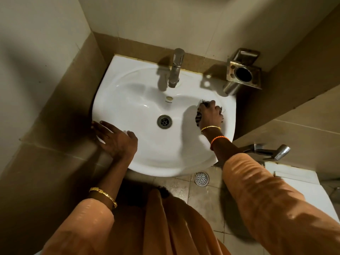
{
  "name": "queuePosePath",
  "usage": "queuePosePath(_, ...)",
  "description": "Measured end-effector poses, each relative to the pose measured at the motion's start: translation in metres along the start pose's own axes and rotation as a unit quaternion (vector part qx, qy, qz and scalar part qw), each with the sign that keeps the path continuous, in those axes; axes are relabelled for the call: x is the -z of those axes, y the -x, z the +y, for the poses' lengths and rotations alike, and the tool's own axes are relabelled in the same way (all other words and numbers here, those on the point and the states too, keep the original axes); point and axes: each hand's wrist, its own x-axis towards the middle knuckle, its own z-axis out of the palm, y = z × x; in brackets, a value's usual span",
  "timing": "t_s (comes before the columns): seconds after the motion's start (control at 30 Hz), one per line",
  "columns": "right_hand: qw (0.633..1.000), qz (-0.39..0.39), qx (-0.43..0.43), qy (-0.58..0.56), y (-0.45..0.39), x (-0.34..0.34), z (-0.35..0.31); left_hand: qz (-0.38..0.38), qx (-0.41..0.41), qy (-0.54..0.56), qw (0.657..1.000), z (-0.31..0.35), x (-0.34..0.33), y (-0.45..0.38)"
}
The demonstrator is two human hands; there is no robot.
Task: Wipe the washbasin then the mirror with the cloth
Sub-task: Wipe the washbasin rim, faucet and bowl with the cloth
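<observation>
A white washbasin (147, 159) hangs on the tiled wall, with a chrome tap (175, 69) at its back and a metal drain (164, 121) in the bowl. My right hand (210, 115) grips a dark striped cloth (198, 117) and presses it against the bowl's inner right side. The cloth is mostly hidden under the fingers. My left hand (115, 138) rests flat on the basin's front left rim, fingers spread. No mirror is in view.
A metal tumbler holder (243, 74) juts from the wall just right of the basin. A chrome hand sprayer (270, 151) hangs below the basin's right edge beside a white fixture (301, 184). A floor drain (201, 179) sits under the basin. Walls close in on both sides.
</observation>
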Motion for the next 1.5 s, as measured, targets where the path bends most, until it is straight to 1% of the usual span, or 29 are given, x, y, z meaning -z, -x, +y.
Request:
queuePosePath(0.07, 0.999, 0.012, -0.029, -0.009, 0.003, -0.008, 0.000, -0.001, 0.006, 0.007, 1.000, 0.000, 0.000, -0.003)
queuePosePath(0.17, 0.990, 0.025, -0.129, -0.045, 0.013, -0.010, 0.005, -0.011, 0.020, 0.016, 1.000, -0.005, 0.001, -0.018)
queuePosePath(0.2, 0.987, 0.036, -0.149, -0.053, 0.015, -0.010, 0.006, -0.012, 0.024, 0.021, 0.999, -0.008, 0.002, -0.025)
queuePosePath(0.3, 0.979, 0.070, -0.172, -0.085, 0.010, -0.011, 0.000, -0.009, 0.033, 0.036, 0.999, -0.016, 0.005, -0.046)
queuePosePath(0.37, 0.965, 0.093, -0.205, -0.135, 0.000, -0.010, -0.011, 0.003, 0.027, 0.036, 0.999, -0.020, 0.004, -0.051)
queuePosePath(0.4, 0.952, 0.104, -0.227, -0.178, -0.005, -0.010, -0.020, 0.006, 0.023, 0.033, 0.999, -0.021, 0.003, -0.052)
queuePosePath(0.47, 0.910, 0.127, -0.265, -0.293, -0.015, -0.012, -0.039, 0.007, 0.013, 0.024, 1.000, -0.023, 0.000, -0.048)
queuePosePath(0.53, 0.870, 0.139, -0.270, -0.388, -0.021, -0.018, -0.056, 0.007, 0.003, 0.016, 1.000, -0.022, 0.000, -0.044)
queuePosePath(0.57, 0.860, 0.132, -0.259, -0.419, -0.024, -0.023, -0.064, 0.006, 0.003, 0.015, 1.000, -0.021, 0.001, -0.044)
queuePosePath(0.63, 0.851, 0.106, -0.227, -0.461, -0.027, -0.033, -0.078, 0.005, 0.004, 0.019, 1.000, -0.019, 0.003, -0.043)
queuePosePath(0.7, 0.822, 0.091, -0.231, -0.513, -0.027, -0.035, -0.086, 0.013, 0.004, 0.025, 1.000, -0.018, 0.004, -0.043)
queuePosePath(0.73, 0.802, 0.098, -0.246, -0.536, -0.028, -0.034, -0.085, 0.019, 0.005, 0.033, 0.999, -0.020, 0.004, -0.044)
queuePosePath(0.83, 0.739, 0.158, -0.328, -0.567, -0.028, -0.030, -0.070, 0.038, 0.010, 0.069, 0.997, -0.028, 0.002, -0.049)
queuePosePath(0.9, 0.712, 0.186, -0.360, -0.573, -0.029, -0.030, -0.067, 0.053, 0.001, 0.087, 0.995, -0.031, 0.002, -0.052)
queuePosePath(0.97, 0.705, 0.192, -0.358, -0.581, -0.030, -0.030, -0.077, 0.058, 0.000, 0.095, 0.994, -0.030, 0.004, -0.051)
queuePosePath(1.0, 0.708, 0.185, -0.346, -0.587, -0.031, -0.031, -0.086, 0.056, 0.003, 0.095, 0.994, -0.029, 0.005, -0.050)
queuePosePath(1.03, 0.714, 0.171, -0.331, -0.593, -0.031, -0.033, -0.098, 0.056, 0.005, 0.093, 0.994, -0.028, 0.007, -0.049)
queuePosePath(1.13, 0.747, 0.113, -0.283, -0.591, -0.026, -0.045, -0.137, 0.055, 0.008, 0.089, 0.995, -0.024, 0.009, -0.047)
queuePosePath(1.2, 0.759, 0.086, -0.261, -0.591, -0.020, -0.054, -0.151, 0.058, 0.007, 0.087, 0.994, -0.023, 0.009, -0.046)
queuePosePath(1.23, 0.761, 0.086, -0.257, -0.589, -0.019, -0.056, -0.152, 0.055, 0.006, 0.093, 0.994, -0.025, 0.010, -0.046)
queuePosePath(1.3, 0.769, 0.117, -0.251, -0.576, -0.021, -0.057, -0.141, 0.048, 0.003, 0.116, 0.992, -0.030, 0.014, -0.052)
queuePosePath(1.33, 0.765, 0.143, -0.257, -0.572, -0.023, -0.057, -0.129, 0.048, -0.003, 0.129, 0.990, -0.034, 0.017, -0.056)
queuePosePath(1.4, 0.734, 0.187, -0.284, -0.588, -0.029, -0.057, -0.107, 0.051, -0.030, 0.148, 0.987, -0.039, 0.023, -0.069)
queuePosePath(1.43, 0.720, 0.195, -0.294, -0.598, -0.032, -0.057, -0.101, 0.048, -0.037, 0.157, 0.986, -0.040, 0.025, -0.075)
queuePosePath(1.5, 0.717, 0.194, -0.294, -0.602, -0.032, -0.058, -0.104, 0.040, -0.027, 0.172, 0.984, -0.036, 0.027, -0.081)
